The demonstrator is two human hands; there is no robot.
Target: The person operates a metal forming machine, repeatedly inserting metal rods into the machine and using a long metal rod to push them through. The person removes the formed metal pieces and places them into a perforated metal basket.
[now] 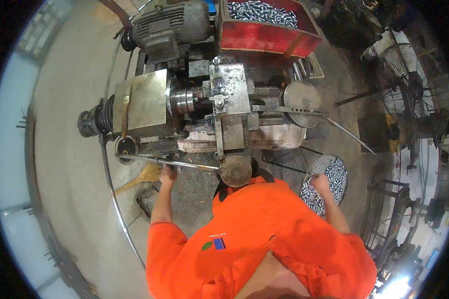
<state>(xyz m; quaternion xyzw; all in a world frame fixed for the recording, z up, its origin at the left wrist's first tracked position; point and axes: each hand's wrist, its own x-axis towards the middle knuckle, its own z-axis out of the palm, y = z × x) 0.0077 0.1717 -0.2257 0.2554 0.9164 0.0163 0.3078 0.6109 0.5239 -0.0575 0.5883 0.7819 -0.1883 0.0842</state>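
Note:
My left hand (168,173) is closed just below a long metal lever rod (187,164) on the near side of a machine. The rod and the angle hide part of its fingers, and what it holds does not show. On the right, my right hand (321,183) is over a round basin (324,160) of small shiny metal cylinders (336,180). Its fingers are curled together; any piece in them is too small to make out. Ahead stands the machine, with a metal spindle (184,101) facing a steel tool block (230,89).
Behind the machine are a motor (172,30) and a red bin (269,37) full of metal pieces. A perforated bar (292,109) with a rod juts right. A broom (147,175) lies at left on the floor. A fan (406,79) stands far right.

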